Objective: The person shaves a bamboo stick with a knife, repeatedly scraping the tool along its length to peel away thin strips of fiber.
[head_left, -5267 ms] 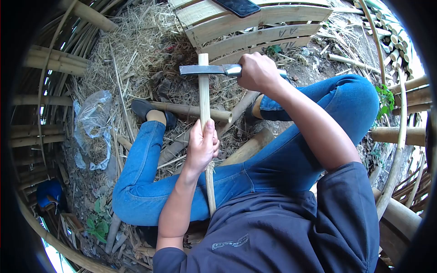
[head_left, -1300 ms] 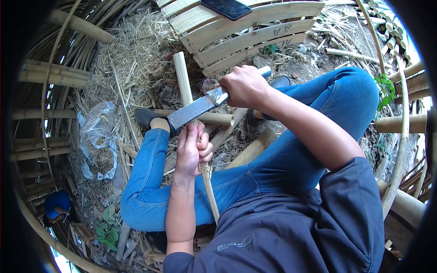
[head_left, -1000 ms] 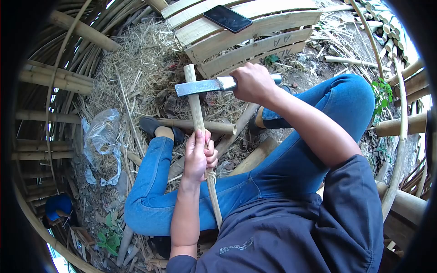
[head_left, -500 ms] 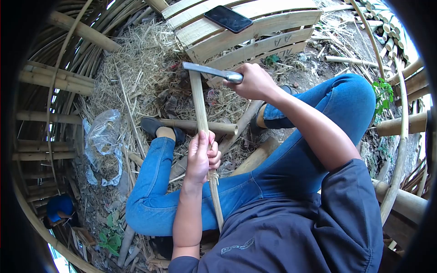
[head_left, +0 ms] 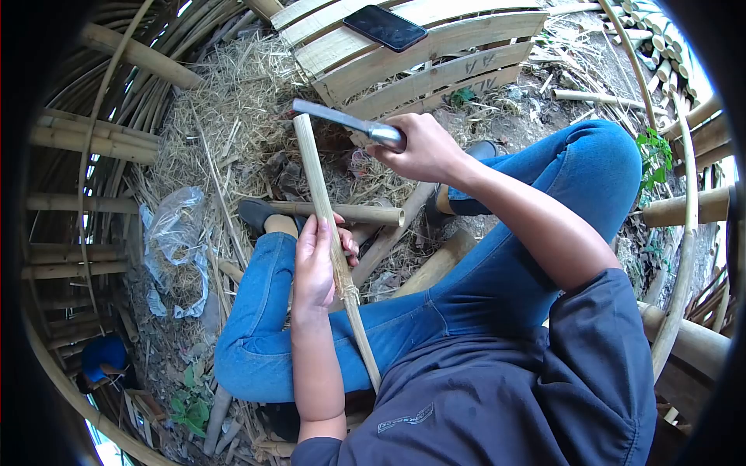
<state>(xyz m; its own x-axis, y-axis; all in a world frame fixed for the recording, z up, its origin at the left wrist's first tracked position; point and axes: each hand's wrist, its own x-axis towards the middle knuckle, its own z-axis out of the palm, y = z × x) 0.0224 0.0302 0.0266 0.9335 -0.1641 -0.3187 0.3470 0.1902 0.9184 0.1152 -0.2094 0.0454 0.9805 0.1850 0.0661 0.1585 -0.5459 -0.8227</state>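
My left hand [head_left: 317, 260] is closed around the middle of a pale, stripped stick [head_left: 315, 175], thumb lying along it and fingers slightly loosened. The stick slants from my lap up towards the crate, with a rough, frayed knot [head_left: 349, 293] just below the hand. In my right hand [head_left: 423, 145] is a knife [head_left: 334, 116] with a long, straight metal blade and a metal collar. Its handle is mostly hidden in my fist. The blade points left and crosses just above the stick's upper end in this view.
A slatted wooden crate [head_left: 435, 74] stands ahead with a phone [head_left: 385, 28] on top. Cut bamboo [head_left: 342, 212] lies by my feet among straw [head_left: 225, 101]. A clear plastic bag [head_left: 177, 221] lies left. Bamboo poles [head_left: 93, 140] line the left side, and cut bamboo [head_left: 660, 39] is piled far right.
The stick's upper end has tipped left, and my left hand has shifted left with its fingers looser. The knife has moved left and a little up, its blade slanting more.
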